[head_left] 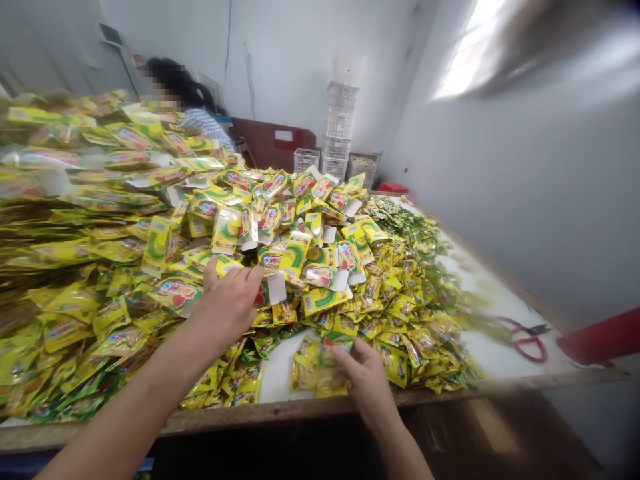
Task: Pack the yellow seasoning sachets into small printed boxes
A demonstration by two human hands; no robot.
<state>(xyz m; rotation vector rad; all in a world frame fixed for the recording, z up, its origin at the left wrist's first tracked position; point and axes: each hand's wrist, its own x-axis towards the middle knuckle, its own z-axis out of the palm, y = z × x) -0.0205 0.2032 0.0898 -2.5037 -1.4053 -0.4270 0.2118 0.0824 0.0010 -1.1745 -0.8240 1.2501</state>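
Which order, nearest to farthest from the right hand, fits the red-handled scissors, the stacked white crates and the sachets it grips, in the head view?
1. Sachets: gripped in the right hand, near the front edge of the table.
2. Red-handled scissors: further right, lying on the table.
3. Stacked white crates: far back, straight ahead.

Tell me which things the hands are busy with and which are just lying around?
Busy with: left hand resting on the heap of flat yellow cartons; right hand pinching a bunch of small sachets near the table edge.
Lying around: red scissors on the right; white crates stacked by the far wall.
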